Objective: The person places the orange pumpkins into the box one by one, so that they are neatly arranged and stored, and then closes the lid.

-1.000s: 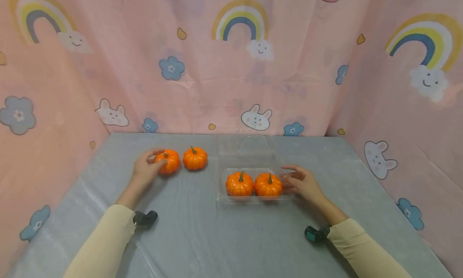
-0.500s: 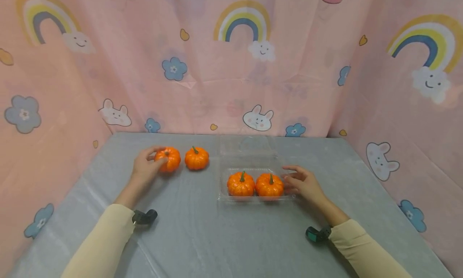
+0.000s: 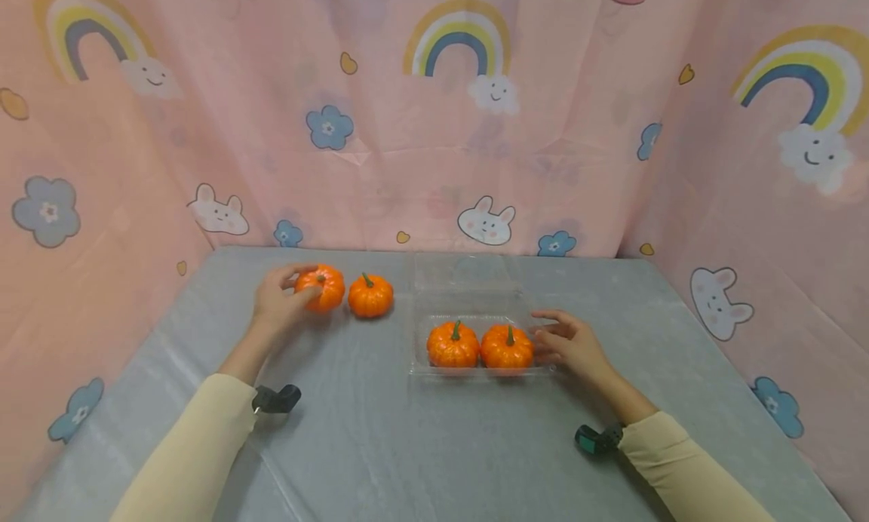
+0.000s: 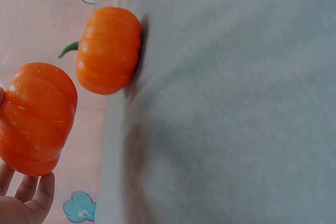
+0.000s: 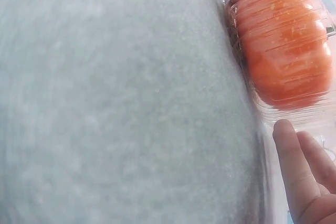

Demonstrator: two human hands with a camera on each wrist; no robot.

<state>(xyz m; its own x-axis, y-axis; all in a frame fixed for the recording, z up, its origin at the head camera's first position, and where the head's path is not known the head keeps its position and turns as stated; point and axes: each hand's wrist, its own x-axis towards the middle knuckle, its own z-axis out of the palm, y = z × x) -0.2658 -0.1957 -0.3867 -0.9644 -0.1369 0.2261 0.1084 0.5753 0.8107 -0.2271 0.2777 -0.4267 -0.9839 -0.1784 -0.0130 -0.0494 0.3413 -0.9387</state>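
Note:
My left hand pinches a small orange pumpkin between thumb and fingers. In the left wrist view that pumpkin is raised off the cloth. A second pumpkin, its green stem upward, rests on the table just right of it. Two more pumpkins, a left one and a right one, sit side by side in a clear plastic clamshell box, whose lid lies back, raised. My right hand has its fairly straight fingers at the box's right end; fingertips appear to touch it.
Grey cloth covers the table. A pink printed curtain closes off the back and both sides. Dark wrist cameras sit below the left wrist and the right wrist.
The left hand has lifted its pumpkin up off the table, slightly away and to the right. The right hand, the box and the other pumpkins stay where they were.

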